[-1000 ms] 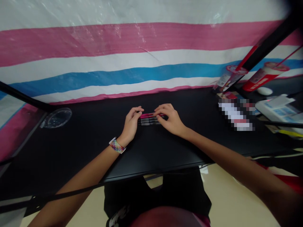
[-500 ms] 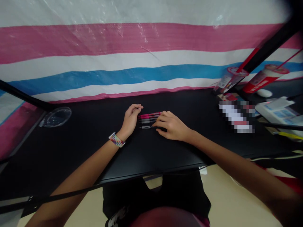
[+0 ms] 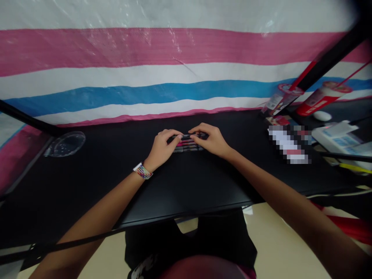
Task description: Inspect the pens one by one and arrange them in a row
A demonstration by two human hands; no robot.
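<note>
Several pens lie side by side on the black table (image 3: 188,182), among them a pink pen (image 3: 185,143) and a grey and black pen (image 3: 186,148). At the far side of the row, a dark pen (image 3: 187,135) runs crosswise between both hands. My left hand (image 3: 163,147) has its thumb and index finger closed around the left end of that pen. The right end sits between the thumb and bent fingers of my right hand (image 3: 214,140). Fingers partly cover the ends of the row. A colourful woven band (image 3: 143,171) circles my left wrist.
A clear round plastic lid (image 3: 68,143) lies at the far left. On the right stand a clear cup (image 3: 280,101) and a red and white cup (image 3: 319,100) with straws, beside a white oval object (image 3: 322,116) and a blurred-out item (image 3: 287,143). A striped sheet (image 3: 174,46) hangs behind.
My right hand has moved from the near side of the pens to the far side. My left fingers have come over the row, and both hands now hold the dark pen there.
</note>
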